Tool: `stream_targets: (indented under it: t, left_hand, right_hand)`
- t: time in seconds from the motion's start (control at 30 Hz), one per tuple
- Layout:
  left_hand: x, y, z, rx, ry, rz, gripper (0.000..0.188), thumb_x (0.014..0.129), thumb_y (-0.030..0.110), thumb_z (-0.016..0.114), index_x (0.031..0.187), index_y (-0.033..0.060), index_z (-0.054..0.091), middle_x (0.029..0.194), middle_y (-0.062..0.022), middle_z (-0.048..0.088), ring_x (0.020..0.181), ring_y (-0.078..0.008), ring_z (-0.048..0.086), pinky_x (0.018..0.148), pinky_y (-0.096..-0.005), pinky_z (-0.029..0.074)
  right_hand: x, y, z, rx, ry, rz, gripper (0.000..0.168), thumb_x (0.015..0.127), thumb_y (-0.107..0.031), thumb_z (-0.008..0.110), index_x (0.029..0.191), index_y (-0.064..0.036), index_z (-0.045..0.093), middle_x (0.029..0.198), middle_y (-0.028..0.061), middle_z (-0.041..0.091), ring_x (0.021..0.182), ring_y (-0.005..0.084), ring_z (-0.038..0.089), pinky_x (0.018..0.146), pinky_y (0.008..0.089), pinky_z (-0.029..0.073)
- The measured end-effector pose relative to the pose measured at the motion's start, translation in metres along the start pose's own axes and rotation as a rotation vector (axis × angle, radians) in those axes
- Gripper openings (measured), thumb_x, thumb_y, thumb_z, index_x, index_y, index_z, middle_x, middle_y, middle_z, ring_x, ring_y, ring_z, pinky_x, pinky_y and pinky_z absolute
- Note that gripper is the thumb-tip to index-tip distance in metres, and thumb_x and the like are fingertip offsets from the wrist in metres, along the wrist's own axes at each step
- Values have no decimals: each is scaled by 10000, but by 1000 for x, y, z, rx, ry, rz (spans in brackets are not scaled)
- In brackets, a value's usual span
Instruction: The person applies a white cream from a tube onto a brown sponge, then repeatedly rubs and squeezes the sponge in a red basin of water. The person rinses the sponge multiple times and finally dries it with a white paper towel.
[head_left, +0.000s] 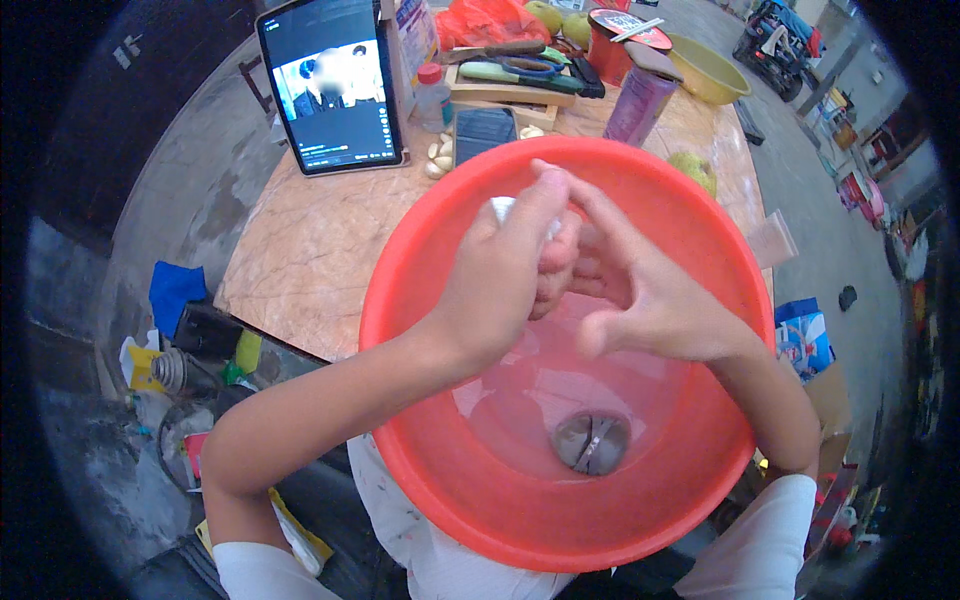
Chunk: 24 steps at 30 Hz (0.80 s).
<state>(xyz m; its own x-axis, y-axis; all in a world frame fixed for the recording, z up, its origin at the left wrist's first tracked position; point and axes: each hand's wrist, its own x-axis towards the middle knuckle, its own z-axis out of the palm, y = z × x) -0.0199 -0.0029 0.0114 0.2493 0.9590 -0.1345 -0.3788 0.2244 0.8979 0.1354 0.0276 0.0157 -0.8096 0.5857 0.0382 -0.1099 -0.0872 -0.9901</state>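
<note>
A large red plastic basin (570, 536) with shallow water is in front of me, its far side overlapping a marble-patterned table (300, 255). Over it, my left hand (502, 277) is closed around a small white thing (501, 206), perhaps a cloth; most of it is hidden by the fingers. My right hand (637, 300) is beside it with thumb and fingers spread. Its fingertips reach the left hand, and I see nothing in its grasp. Low in the basin, near my side, lies a round dark grey object (591, 442) with a strip across it.
A tablet (330, 90) stands on the table's left. Behind the basin are a phone (484, 133), garlic cloves (441, 157), a red-capped bottle (433, 97), scissors (529, 67), a purple can (641, 105) and a yellow bowl (709, 71). A pear (694, 172) sits by the rim.
</note>
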Motion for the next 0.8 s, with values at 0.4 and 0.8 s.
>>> stream_targets:
  t: [0.4,0.8]
  left_hand:
    - [-5,-13,14,243,279,167,466,913,435,375,554,142,341,485,46,316,425,-62,283,404,-242,219]
    - [-2,-19,9,319,179,340,446,949,336,347,618,52,443,537,-8,419,498,-91,408,451,-286,325]
  right_hand:
    - [8,6,34,114,129,-4,959,676,-162,783,1368,-86,124,1224,82,340,1150,174,399,964,328,357]
    - [4,9,35,136,140,35,654,749,-141,716,1191,-63,241,1114,64,357,1087,128,407,925,287,370]
